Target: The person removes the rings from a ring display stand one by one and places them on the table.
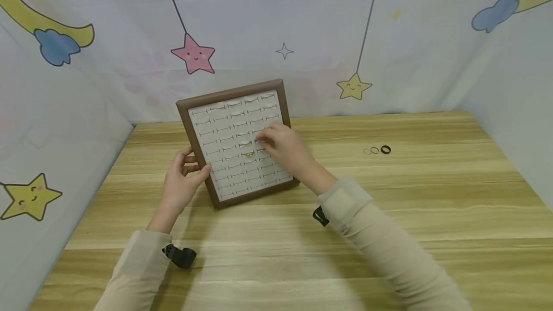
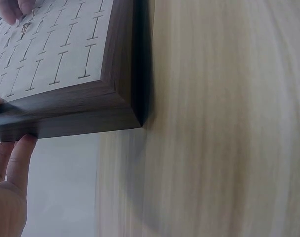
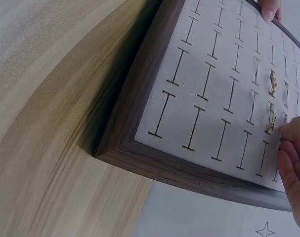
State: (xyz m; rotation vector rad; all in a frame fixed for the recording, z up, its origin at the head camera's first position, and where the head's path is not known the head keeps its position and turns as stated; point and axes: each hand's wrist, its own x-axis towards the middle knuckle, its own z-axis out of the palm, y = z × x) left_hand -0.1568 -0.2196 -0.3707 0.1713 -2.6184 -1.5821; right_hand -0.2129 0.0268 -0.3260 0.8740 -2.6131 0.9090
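A brown-framed ring display board (image 1: 233, 92) with a white slotted panel stands tilted on the table. My left hand (image 1: 183, 174) grips its left edge, thumb on the front and fingers behind. Two gold rings sit in slots around the panel's middle: one ring (image 3: 273, 84) and another ring (image 3: 272, 119) beside my right fingertips. My right hand (image 1: 287, 150) is at the panel, thumb and forefinger pinched together at a slot. Between them shows a sliver of a small dark ring (image 3: 280, 143), mostly hidden by the fingers.
On the wooden table (image 1: 414, 205) to the right lie a black ring (image 1: 386, 149) and two thin rings, one of them a darker ring (image 1: 374, 150). Behind the board hangs a white cloth (image 1: 242, 23) printed with stars and moons.
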